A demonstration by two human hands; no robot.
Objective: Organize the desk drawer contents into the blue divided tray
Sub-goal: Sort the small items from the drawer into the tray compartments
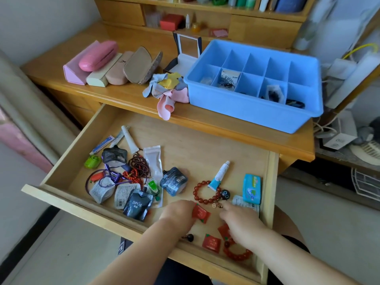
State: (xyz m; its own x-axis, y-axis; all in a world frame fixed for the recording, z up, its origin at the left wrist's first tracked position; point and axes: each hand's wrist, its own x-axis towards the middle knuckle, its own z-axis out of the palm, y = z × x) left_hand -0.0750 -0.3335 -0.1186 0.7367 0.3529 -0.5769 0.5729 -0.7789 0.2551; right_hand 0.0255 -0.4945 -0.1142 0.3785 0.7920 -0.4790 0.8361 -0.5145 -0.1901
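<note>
The tray (255, 108) is set on the table (123, 95), beyond the open drawer (185, 145). A red packet (201, 214) is pinched by the left hand (177, 214); the right hand (241, 225) is loosely spread. The packet could be dropped in transit.

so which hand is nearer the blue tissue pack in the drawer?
Right. The right hand sits just below-left of the blue tissue pack; the left hand is farther left, holding a red packet.
</note>
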